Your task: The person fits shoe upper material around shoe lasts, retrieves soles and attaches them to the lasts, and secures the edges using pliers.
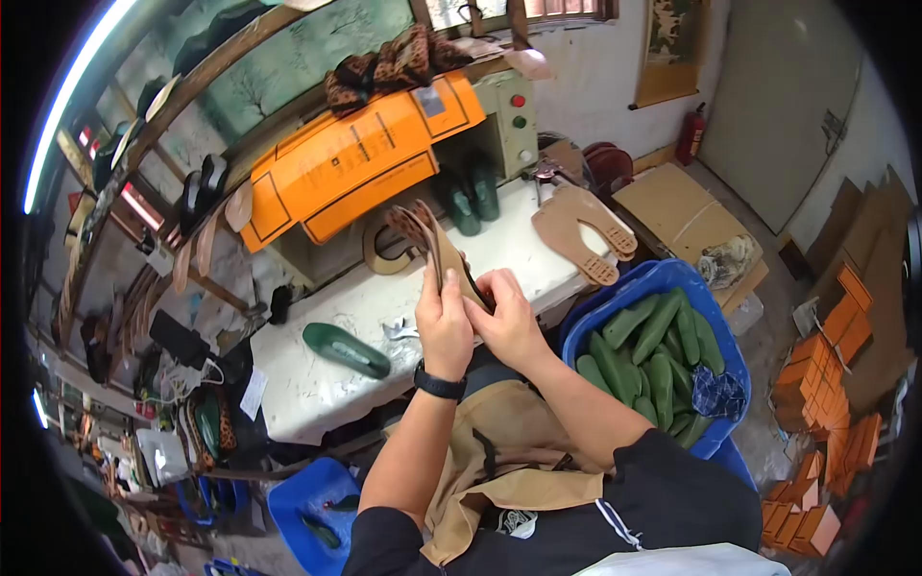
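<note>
Both hands are together over the front of the white workbench [298, 403], gripping a tan shoe upper [448, 252] with a leopard-print part at its far end. My left hand [447, 322], with a black band on its wrist, wraps around the near end from the left, thumb pointing up along it. On the other side my right hand [506, 317] is closed on the upper's lower edge; its fingertips are partly hidden. A green shoe last [346, 349] lies on the bench to the left, near a small metal tool [399, 329]. Behind the hands rests a curved tan piece [376, 252].
An orange-covered machine [360, 154] stands along the bench's back, with green lasts [466, 206] beneath it. Flat tan cut pieces [581, 230] lie at the bench's right. A blue basket [569, 336] full of green lasts stands at my right, another blue bin [288, 494] lower left.
</note>
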A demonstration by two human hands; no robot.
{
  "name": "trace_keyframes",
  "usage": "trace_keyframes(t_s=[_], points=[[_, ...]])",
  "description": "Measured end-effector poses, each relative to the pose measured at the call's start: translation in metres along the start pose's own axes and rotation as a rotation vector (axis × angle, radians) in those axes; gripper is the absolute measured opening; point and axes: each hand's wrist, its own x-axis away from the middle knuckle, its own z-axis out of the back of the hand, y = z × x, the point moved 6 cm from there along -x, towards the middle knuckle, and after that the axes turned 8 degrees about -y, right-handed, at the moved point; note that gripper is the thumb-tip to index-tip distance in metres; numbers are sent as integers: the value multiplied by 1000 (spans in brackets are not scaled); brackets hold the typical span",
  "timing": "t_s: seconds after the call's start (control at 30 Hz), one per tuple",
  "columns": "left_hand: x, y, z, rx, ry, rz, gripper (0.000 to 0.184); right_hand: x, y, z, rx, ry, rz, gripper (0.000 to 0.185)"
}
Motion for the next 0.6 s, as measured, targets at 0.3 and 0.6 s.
trace_keyframes(t_s=[0.3,0.6], points=[[6,-37,-55,185,-183,224,37,44,50,70,-40,79,-163,17],[13,-73,-108,257,-441,336,34,74,61,104,-254,125,-327,20]])
